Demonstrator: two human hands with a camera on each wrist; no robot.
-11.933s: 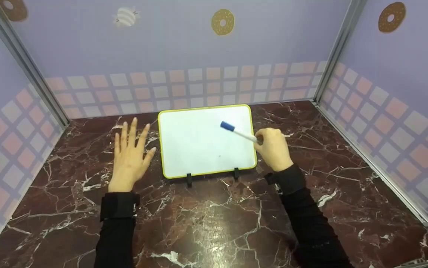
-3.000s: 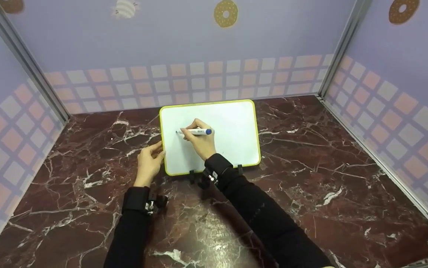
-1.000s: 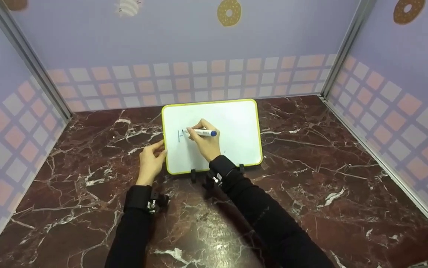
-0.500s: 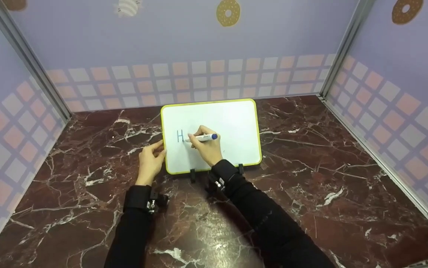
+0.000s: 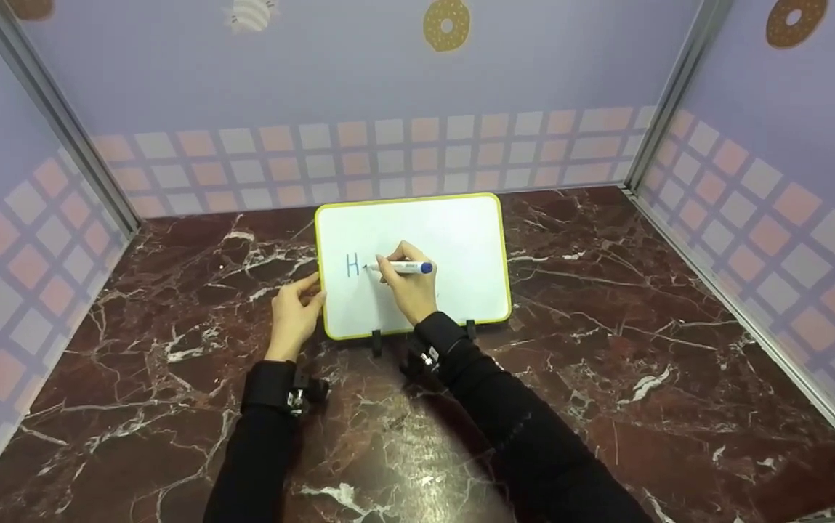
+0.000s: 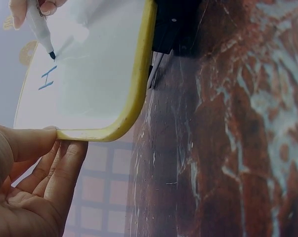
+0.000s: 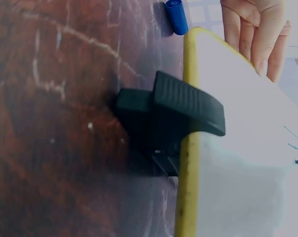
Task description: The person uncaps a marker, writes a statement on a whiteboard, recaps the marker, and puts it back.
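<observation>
A small whiteboard (image 5: 461,247) with a yellow rim leans upright on black stand feet. My left hand (image 5: 295,312) pinches its left edge; in the left wrist view the thumb (image 6: 32,143) lies at the front and the fingers behind. My right hand (image 5: 411,283) grips an uncapped marker (image 5: 402,267), white with a blue end, like a pen. Its dark tip is at or just off the board surface, right of a blue letter H (image 5: 352,265); contact cannot be told. In the left wrist view the marker (image 6: 38,24) points toward the H.
A blue marker cap (image 7: 176,17) is on the table near the board's left side in the right wrist view. A black stand foot (image 7: 181,108) clasps the lower rim. Dark red marbled tabletop (image 5: 606,327) surrounds the board, and patterned walls (image 5: 192,87) enclose it.
Earlier the left hand lay flat beside a blank board and the right held the marker away. Since then the left took the board's edge, an H appeared, and the marker tip moved slightly right.
</observation>
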